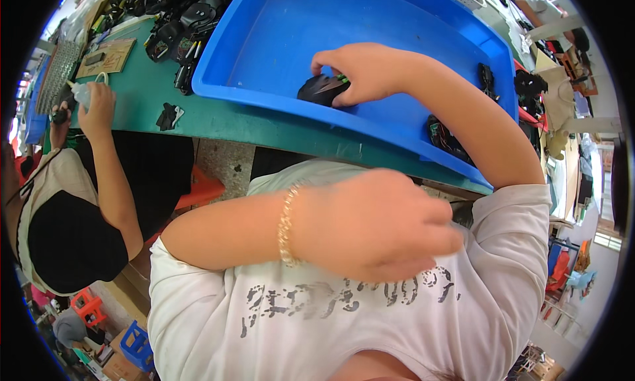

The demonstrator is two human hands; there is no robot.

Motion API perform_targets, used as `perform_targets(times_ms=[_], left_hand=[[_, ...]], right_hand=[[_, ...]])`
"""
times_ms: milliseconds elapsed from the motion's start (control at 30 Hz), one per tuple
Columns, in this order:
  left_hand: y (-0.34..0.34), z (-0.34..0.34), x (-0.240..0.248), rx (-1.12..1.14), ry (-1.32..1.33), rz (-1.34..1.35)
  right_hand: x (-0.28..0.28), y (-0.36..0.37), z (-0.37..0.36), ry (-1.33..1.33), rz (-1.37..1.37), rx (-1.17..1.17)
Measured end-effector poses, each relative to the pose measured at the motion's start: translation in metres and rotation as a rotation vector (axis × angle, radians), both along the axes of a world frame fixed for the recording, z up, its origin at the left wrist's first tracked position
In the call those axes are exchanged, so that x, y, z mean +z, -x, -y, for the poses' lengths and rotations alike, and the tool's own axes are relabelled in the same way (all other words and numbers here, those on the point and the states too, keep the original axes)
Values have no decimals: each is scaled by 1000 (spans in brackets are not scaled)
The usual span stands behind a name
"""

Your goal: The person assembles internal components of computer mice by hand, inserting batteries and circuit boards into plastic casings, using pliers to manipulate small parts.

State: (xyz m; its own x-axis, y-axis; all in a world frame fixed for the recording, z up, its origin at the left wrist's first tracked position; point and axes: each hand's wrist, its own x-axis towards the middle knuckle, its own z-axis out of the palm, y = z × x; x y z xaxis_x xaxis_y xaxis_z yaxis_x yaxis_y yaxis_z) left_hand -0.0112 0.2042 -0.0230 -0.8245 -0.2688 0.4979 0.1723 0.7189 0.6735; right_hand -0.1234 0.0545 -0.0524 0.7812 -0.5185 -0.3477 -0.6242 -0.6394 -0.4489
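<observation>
My right hand (370,73) is closed around a black computer mouse (322,90) low over the near side of a blue plastic bin (278,103). A bit of green shows on the mouse beside my fingers. In front of my chest is my left hand (377,225), a gold-coloured bracelet (287,225) on its wrist. Its fingers curl loosely but are smeared by motion, and the palm side is hidden. It is away from the bin's rim.
Black items (446,136) lie in the bin's near right corner, another (486,79) by its right wall. Black mouse-like parts (198,14) pile up left of the bin on the green table (149,110). At left a co-worker's hand (98,106) holds a whitish bottle (82,95).
</observation>
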Motion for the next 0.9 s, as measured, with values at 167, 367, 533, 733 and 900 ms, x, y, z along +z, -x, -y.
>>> perform_targets(times_ms=[167,367,533,733,900], left_hand=[[-37,30,-4,432,-154,-232],[-32,75,-26,725,-1127,-666],[-8,105,-5,-4,-1686,-536],[31,135,4,-17,-1561,-567],[37,156,0,25,-1495,-441]], right_hand=[[14,43,10,147,186,-150],[63,67,-10,263,744,-386],[73,66,-33,826,869,-318],[52,74,-53,1049,736,-116],[49,85,-46,1056,804,-163]])
